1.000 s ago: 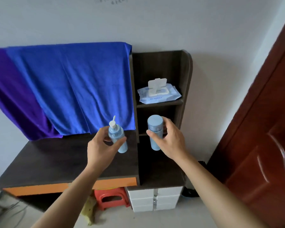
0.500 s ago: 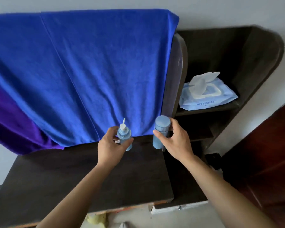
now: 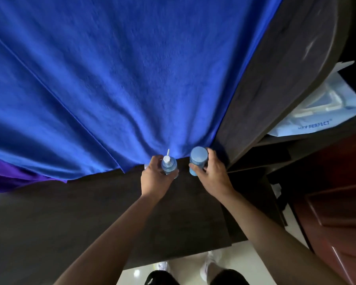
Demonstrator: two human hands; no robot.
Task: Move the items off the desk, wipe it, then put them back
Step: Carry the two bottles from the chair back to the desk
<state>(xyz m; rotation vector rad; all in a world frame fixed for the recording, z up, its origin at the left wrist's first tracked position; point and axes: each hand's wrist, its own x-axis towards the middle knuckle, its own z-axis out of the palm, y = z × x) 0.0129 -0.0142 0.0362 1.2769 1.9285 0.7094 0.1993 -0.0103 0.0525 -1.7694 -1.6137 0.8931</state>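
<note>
Below the towel (image 3: 132, 79), at the back of the worktop (image 3: 90, 212), the left hand (image 3: 155, 179) curls round a pump bottle (image 3: 169, 166); beside it, a capped bottle (image 3: 198, 159) sits gripped in the right hand (image 3: 214, 177). Letting go too high, or brushing the towel, could topple either.

The blue towel (image 3: 132, 79) is soft, matt terry cloth with a fine nap. The purple cloth (image 3: 19, 177) beside it looks smoother. The counter (image 3: 70, 223) is dark wood-look board with a dull, matt finish, and the shelf's side panel (image 3: 275, 79) shows a faint sheen. The pump bottle (image 3: 169, 166) is clear blue plastic with a white plastic pump. The capped bottle (image 3: 197, 159) is smooth, pale blue plastic. The wipes pack (image 3: 317, 118) is shiny plastic film. The door (image 3: 337, 212) is glossy red-brown wood, and the floor (image 3: 185, 263) is polished.
</note>
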